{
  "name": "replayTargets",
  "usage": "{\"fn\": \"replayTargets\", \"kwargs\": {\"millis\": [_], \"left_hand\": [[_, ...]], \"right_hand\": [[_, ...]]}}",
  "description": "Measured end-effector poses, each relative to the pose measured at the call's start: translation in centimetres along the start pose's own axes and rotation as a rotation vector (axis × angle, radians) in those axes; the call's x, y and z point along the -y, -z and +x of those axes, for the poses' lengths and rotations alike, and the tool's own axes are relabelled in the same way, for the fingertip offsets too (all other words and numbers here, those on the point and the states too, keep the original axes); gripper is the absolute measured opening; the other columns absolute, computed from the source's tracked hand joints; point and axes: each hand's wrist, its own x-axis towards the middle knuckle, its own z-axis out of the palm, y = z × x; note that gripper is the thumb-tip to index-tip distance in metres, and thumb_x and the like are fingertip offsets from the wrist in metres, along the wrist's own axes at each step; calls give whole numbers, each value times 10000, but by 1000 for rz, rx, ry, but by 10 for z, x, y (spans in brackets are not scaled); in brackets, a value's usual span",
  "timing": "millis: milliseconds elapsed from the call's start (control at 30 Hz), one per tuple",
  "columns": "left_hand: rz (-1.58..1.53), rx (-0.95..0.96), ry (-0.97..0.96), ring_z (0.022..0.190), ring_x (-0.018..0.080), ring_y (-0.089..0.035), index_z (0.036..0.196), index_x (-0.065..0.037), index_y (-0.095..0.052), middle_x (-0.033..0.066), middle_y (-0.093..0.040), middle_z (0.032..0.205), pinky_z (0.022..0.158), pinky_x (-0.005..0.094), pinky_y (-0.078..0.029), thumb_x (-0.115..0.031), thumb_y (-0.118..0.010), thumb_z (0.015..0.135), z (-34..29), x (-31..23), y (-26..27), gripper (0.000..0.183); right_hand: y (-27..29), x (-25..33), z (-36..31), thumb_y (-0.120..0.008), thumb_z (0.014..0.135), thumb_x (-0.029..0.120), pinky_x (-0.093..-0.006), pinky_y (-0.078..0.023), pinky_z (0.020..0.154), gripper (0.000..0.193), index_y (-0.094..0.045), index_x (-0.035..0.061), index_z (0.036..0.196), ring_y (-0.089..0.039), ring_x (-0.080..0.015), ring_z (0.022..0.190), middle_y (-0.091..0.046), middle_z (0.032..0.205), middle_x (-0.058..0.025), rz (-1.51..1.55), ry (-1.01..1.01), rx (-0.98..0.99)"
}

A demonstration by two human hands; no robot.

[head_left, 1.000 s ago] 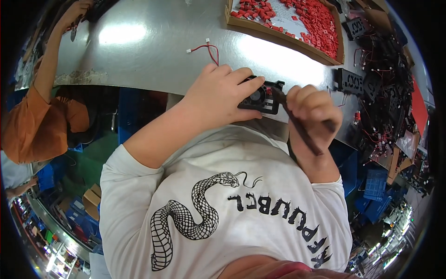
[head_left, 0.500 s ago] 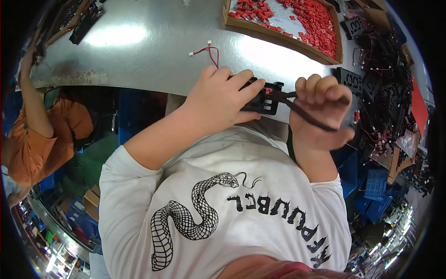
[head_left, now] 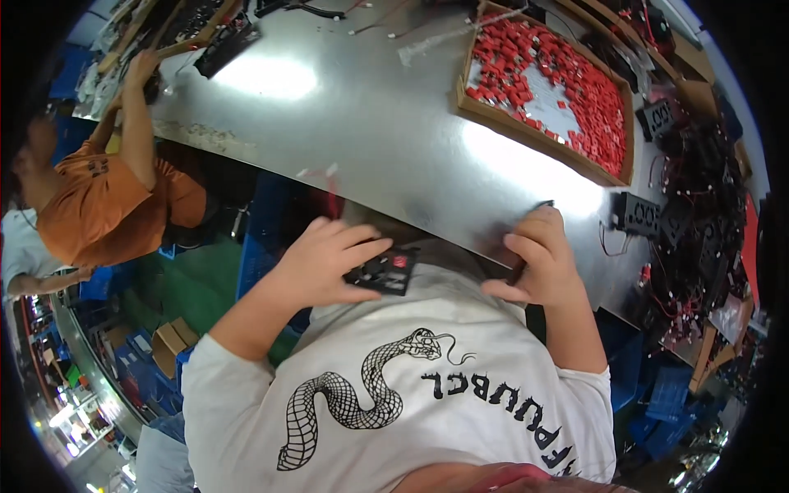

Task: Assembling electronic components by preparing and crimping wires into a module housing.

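A black plastic housing (head_left: pixel 395 274) with a small red block (head_left: pixel 400 261) set in it is held off the table's edge, close to my shirt. My left hand (head_left: pixel 329 261) grips its left side, fingers on top and thumb below. Past those fingers a red wire (head_left: pixel 332 193) with a pale connector stands out, blurred by motion. At the table's front edge my right hand (head_left: pixel 538 259) is closed around dark pliers (head_left: pixel 516 267), mostly hidden by the fingers; a dark end shows above the knuckles.
An open cardboard tray (head_left: pixel 538 131) of small red blocks lies on the metal table (head_left: pixel 378 123). Black housings (head_left: pixel 637 215) and tangled wires crowd the right. More black parts (head_left: pixel 226 51) lie far left, where a person in an orange shirt (head_left: pixel 107 197) reaches onto the table.
My left hand has drawn the housing left and toward me, off the table's edge. The pliers have come away from the red block and my right hand has lowered. The view has turned.
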Motion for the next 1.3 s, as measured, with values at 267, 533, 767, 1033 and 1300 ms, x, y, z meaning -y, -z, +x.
{"fn": "replayTargets", "kwargs": {"millis": [267,533,767,1033,1300], "left_hand": [[-385,-263,814,1082,271,-644,1351,-54,-608,105,-668,1243,873,375,-520,-382,-768,882,-134,106,-128,594],[-2234,-652,806,823,300,-634,1315,-158,-598,134,-665,1121,685,479,-526,-624,-432,1026,-123,116,-71,573],[-2185,-240,268,832,334,-660,1491,-62,-427,255,-598,1219,615,466,-570,-495,-611,916,-105,53,-9,742],[-509,-814,599,1349,329,-518,1558,-29,-339,204,-385,1558,1103,423,-451,-258,-719,947,-8,132,92,754],[718,-502,569,1407,431,-416,1494,-121,-491,197,-385,1583,1078,572,-426,-431,-757,850,121,119,122,763]], "right_hand": [[-4,7,13,-914,651,299,-527,-362,1117,841,-571,95,1391,-423,-421,1387,-481,1506,-161,-269,-316,229],[3,10,-3,-782,795,147,-463,-391,1140,641,-559,13,1381,-485,-404,1359,-488,1481,-231,-184,-481,-3],[0,-11,-44,-753,857,202,-483,-400,1106,545,-565,-1,1326,-528,-404,1290,-532,1409,-245,-234,-394,-68],[3,24,-6,-792,735,63,-461,-479,992,592,-577,40,1286,-559,-391,1170,-534,1388,-218,-133,-363,-101],[-1,22,-67,-727,781,8,-430,-525,883,387,-620,14,1153,-616,-377,1062,-611,1184,-212,-322,-492,-254]]}}
